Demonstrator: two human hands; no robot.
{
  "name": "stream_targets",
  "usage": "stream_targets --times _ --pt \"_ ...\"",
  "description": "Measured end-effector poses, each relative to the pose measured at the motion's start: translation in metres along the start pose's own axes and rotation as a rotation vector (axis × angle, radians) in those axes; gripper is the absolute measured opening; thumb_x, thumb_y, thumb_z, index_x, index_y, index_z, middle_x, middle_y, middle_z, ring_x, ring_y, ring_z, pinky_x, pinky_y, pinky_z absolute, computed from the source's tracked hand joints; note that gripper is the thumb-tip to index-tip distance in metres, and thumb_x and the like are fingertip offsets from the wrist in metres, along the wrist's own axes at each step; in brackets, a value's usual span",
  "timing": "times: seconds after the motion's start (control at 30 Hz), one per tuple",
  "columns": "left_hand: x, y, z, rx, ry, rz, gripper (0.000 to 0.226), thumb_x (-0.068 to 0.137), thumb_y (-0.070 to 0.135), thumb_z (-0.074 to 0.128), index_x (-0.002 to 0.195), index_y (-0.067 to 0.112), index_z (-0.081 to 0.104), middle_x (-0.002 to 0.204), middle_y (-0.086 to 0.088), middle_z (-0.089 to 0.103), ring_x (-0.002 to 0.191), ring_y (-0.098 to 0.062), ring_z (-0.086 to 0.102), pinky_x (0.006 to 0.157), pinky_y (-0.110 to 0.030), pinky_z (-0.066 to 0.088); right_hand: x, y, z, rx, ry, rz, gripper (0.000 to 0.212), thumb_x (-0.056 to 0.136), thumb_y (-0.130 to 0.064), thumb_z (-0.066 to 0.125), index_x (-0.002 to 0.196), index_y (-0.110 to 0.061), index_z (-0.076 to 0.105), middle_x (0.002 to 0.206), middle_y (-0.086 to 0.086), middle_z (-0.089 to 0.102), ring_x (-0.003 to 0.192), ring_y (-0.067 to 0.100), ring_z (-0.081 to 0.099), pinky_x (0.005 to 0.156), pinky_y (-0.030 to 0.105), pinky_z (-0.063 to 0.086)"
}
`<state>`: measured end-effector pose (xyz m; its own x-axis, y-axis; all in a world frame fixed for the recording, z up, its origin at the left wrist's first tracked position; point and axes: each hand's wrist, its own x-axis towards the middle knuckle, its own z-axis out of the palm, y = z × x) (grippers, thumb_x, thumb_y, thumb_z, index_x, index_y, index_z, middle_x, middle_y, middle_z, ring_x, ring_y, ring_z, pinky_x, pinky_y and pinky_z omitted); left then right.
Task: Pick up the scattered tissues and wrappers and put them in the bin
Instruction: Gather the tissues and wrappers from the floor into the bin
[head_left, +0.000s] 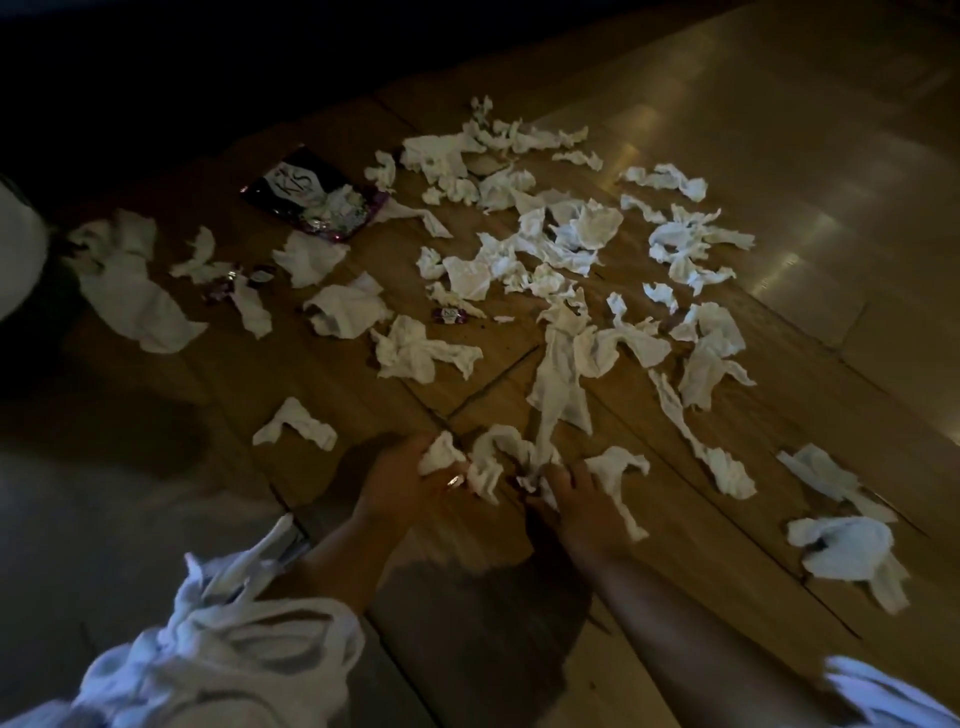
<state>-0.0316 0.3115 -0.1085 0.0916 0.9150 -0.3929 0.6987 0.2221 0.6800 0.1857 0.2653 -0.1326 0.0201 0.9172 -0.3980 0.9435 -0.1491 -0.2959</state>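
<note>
Several crumpled white tissues (561, 244) lie scattered over a wooden floor (701, 519). My left hand (400, 483) grips a small tissue wad (441, 456) near the bottom middle. My right hand (582, 499) lies curled over a bunch of tissues (498, 462) right beside it. A dark purple wrapper bag (311, 195) lies at the upper left, and small purple wrappers (451, 314) sit among the tissues. No bin is in view.
A long tissue strip (696, 436) and two bigger wads (852, 551) lie to the right of my hands. Pale tiled floor (831, 156) runs along the right. A white rounded object (21, 249) sits at the left edge. The upper left is dark.
</note>
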Motion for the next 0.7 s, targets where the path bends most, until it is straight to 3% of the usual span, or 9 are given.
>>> stream_targets --times 0.07,0.17,0.3,0.4,0.5,0.6,0.7 --pt "-0.006 0.006 -0.006 -0.178 0.078 -0.055 0.048 0.083 0.037 0.066 0.123 0.016 0.052 0.117 0.003 0.055 0.108 -0.008 0.051 0.087 -0.021 0.039 0.007 -0.006 -0.009 0.059 -0.012 0.006 0.046 0.095 -0.048 0.039 0.132 -0.022 0.043 0.141 0.005 0.041 0.125 0.025 0.043 0.101 0.032 0.036" --pt "-0.023 0.019 -0.027 -0.412 0.141 -0.099 0.042 0.081 0.039 0.066 0.112 0.013 0.058 0.107 0.004 0.061 0.101 -0.01 0.058 0.085 -0.026 0.048 0.009 -0.024 -0.029 0.278 0.097 -0.01 0.031 0.095 -0.035 0.048 0.114 -0.013 0.058 0.119 0.01 0.059 0.108 0.026 0.055 0.087 0.029 0.039" --pt "-0.053 0.036 -0.068 -0.488 0.218 -0.14 0.022 0.083 0.045 0.062 0.089 0.023 0.061 0.085 0.006 0.066 0.077 -0.004 0.061 0.058 -0.015 0.042 -0.004 -0.066 -0.063 0.541 0.274 -0.136 0.02 0.092 -0.039 0.05 0.088 -0.021 0.059 0.086 0.0 0.062 0.08 0.015 0.058 0.069 0.032 0.047" --pt "-0.086 0.05 -0.107 -0.535 0.307 -0.151 0.023 0.084 0.045 0.061 0.088 0.022 0.06 0.078 0.006 0.063 0.073 -0.006 0.061 0.055 -0.016 0.043 -0.018 -0.099 -0.086 0.639 0.228 -0.198 0.022 0.09 -0.049 0.046 0.093 -0.03 0.055 0.084 -0.015 0.058 0.079 0.003 0.054 0.064 0.022 0.041" --pt "-0.117 0.061 -0.15 -0.574 0.391 -0.116 0.027 0.084 0.042 0.062 0.08 0.015 0.062 0.068 0.005 0.062 0.056 -0.001 0.058 0.047 -0.011 0.04 -0.034 -0.131 -0.107 0.749 0.162 -0.291 0.042 0.082 -0.062 0.045 0.097 -0.025 0.06 0.085 -0.008 0.062 0.079 0.008 0.059 0.064 0.024 0.041" --pt "-0.129 0.068 -0.197 -0.557 0.45 -0.101 0.029 0.084 0.042 0.061 0.07 0.018 0.059 0.063 0.005 0.058 0.052 -0.004 0.053 0.049 -0.014 0.039 -0.042 -0.166 -0.127 0.778 0.134 -0.373 0.035 0.084 -0.057 0.048 0.094 -0.025 0.059 0.08 -0.006 0.062 0.075 0.01 0.059 0.062 0.022 0.042" --pt "-0.129 0.064 -0.239 -0.574 0.486 -0.115 0.034 0.084 0.044 0.06 0.067 0.015 0.055 0.064 0.001 0.056 0.053 -0.01 0.046 0.052 -0.022 0.036 -0.04 -0.204 -0.138 0.797 0.156 -0.445 0.023 0.09 -0.042 0.05 0.087 -0.02 0.057 0.074 -0.009 0.056 0.072 0.002 0.053 0.06 0.007 0.038"
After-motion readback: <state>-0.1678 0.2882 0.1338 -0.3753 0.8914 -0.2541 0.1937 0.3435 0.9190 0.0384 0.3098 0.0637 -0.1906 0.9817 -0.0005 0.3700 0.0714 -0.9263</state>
